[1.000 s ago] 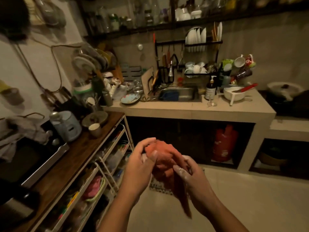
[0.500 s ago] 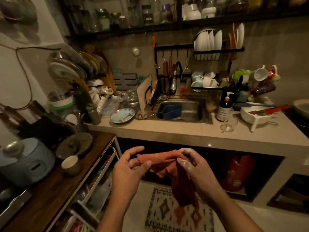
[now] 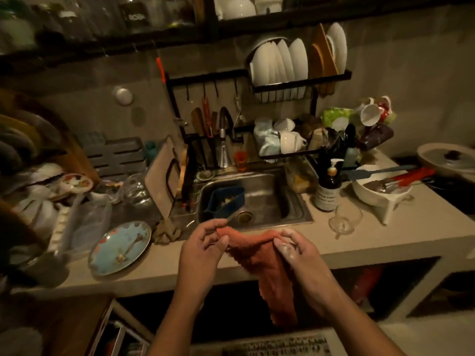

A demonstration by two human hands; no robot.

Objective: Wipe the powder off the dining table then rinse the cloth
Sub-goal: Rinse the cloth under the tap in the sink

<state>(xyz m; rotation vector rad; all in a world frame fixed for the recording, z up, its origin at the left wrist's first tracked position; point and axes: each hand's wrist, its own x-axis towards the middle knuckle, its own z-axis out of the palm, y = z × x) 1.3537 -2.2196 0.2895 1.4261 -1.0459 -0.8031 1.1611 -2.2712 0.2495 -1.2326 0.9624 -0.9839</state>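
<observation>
Countertop (image 3: 257, 263) with plate (image 3: 119, 247), glass (image 3: 344, 219), bottle (image 3: 329, 187).

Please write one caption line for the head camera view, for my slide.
Left hand and right hand pinch an orange cloth over the counter edge, in front of the steel sink.

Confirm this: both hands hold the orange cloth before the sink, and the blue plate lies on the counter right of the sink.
One error: the head view shows the blue plate on the counter left of the sink, not right. The left hand and right hand do hold the orange cloth before it.
</observation>
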